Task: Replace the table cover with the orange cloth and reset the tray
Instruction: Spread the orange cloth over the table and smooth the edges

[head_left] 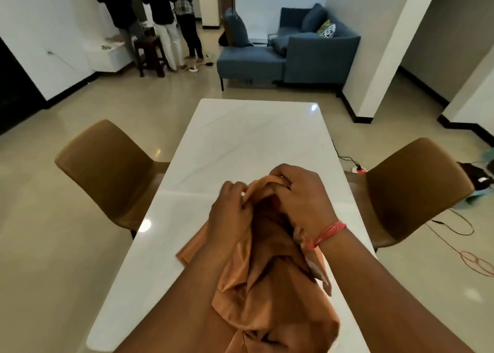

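Note:
The orange cloth [270,296] hangs bunched between my arms, over the near half of the white marble table [248,138]. My left hand [230,213] pinches its upper edge with curled fingers. My right hand [302,194], with a red thread at the wrist, grips the same upper edge just to the right. Both hands are close together, raised a little above the tabletop. The lower folds of the cloth drape down toward the near table edge. No tray and no other table cover are in view.
A brown chair [107,170] stands at the table's left side and another brown chair [417,189] at its right. Cables and a power strip [359,168] lie on the floor at right. A blue sofa [294,55] and several standing people [163,18] are far behind.

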Tool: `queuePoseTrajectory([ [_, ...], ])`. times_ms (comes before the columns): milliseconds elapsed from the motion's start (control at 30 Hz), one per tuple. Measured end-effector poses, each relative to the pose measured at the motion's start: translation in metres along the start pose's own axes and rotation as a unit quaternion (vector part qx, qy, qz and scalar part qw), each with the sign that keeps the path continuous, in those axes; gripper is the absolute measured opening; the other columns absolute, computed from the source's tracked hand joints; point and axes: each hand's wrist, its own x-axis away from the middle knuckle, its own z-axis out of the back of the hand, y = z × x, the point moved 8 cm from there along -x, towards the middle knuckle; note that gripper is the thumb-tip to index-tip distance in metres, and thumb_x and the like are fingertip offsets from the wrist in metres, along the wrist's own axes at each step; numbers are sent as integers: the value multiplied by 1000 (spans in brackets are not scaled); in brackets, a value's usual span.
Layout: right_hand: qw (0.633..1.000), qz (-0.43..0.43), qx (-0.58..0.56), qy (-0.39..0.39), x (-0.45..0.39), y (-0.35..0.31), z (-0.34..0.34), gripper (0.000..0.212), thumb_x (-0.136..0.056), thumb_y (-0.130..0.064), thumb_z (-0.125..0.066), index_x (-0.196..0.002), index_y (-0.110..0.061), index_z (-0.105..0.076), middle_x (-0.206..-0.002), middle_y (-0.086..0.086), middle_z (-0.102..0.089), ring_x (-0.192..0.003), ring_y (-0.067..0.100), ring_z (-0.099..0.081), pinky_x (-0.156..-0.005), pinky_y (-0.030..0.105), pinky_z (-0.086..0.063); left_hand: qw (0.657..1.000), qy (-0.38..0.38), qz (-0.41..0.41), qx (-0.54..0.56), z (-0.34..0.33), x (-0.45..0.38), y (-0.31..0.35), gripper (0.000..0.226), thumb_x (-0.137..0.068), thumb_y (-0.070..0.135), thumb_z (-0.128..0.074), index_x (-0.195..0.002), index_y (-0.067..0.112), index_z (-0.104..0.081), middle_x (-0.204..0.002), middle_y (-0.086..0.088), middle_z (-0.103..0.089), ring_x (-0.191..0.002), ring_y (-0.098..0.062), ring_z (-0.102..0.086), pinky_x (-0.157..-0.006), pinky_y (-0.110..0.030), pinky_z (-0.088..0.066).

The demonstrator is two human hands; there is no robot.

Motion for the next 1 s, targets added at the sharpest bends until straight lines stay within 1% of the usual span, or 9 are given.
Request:
queuePoseTrajectory([
  [200,998,9,8,66,-24,20,74,24,-83,-5,-59,-96,-22,-70,-88,-11,-67,-86,6,-59,-79,13,-45,991,65,114,-28,12,4,-72,14,-98,25,-47,-92,24,-60,-92,3,-58,-77,-11,-55,-64,-19,-39],
  [367,988,-18,44,149,-40,46,123,15,-93,-13,-61,-102,-20,-71,-88,-11,-61,-79,5,-56,-79,26,-52,978,67,195,-17,18,2,-110,18,-96,12,-48,-100,17,-64,-92,-1,-66,-85,-23,-62,-72,-29,-45],
  [467,991,-50,28,122,-46,48,116,11,-94,-27,-62,-97,-22,-70,-81,-9,-62,-74,4,-55,-80,34,-54,977,55,190,80,22,-17,-85,24,-94,7,-46,-106,20,-62,-98,3,-66,-92,-18,-62,-69,-18,-44],
  [600,991,-77,99,-56,-50,19,44,34,-86,-45,-67,-118,-38,-59,-78,-5,-62,-73,8,-57,-69,28,-51,986,-48,77,139,27,-66,0,25,-90,8,-49,-103,24,-64,-92,14,-65,-80,3,-60,-59,-1,-41],
  [667,979,-65,121,-148,-49,-2,-4,57,-79,-51,-70,-130,-38,-47,-73,-9,-57,-72,9,-57,-64,27,-46,985,-83,25,149,35,-81,37,20,-87,12,-55,-96,25,-66,-86,14,-67,-73,2,-63,-56,-4,-42],
  [733,966,-61,165,-187,-52,-14,-36,50,-80,-50,-68,-122,-31,-50,-77,-13,-55,-76,13,-58,-68,30,-49,975,-92,9,200,49,-94,49,16,-86,11,-58,-93,24,-66,-83,8,-69,-67,-1,-64,-55,-11,-47],
  [800,962,-61,213,-158,-65,-13,-41,24,-87,-42,-60,-103,-24,-62,-85,-5,-63,-82,20,-61,-75,37,-53,969,-104,7,224,61,-104,39,10,-85,19,-65,-91,26,-66,-78,2,-69,-64,-6,-64,-58,-22,-50],
  [900,975,-67,202,-68,-79,-13,-24,14,-86,-30,-54,-86,-22,-65,-83,-1,-67,-80,24,-62,-73,40,-54,980,-182,-21,81,56,-104,12,15,-82,43,-72,-89,30,-66,-77,7,-67,-73,-9,-63,-61,-25,-44],
  [1000,983,-47,176,5,-87,-33,-8,13,-85,-25,-53,-85,-20,-66,-81,0,-66,-78,23,-60,-71,36,-52,972,-233,-34,9,30,-91,-14,8,-90,28,-64,-86,21,-66,-91,0,-70,-90,-22,-66,-67,-26,-43],
])
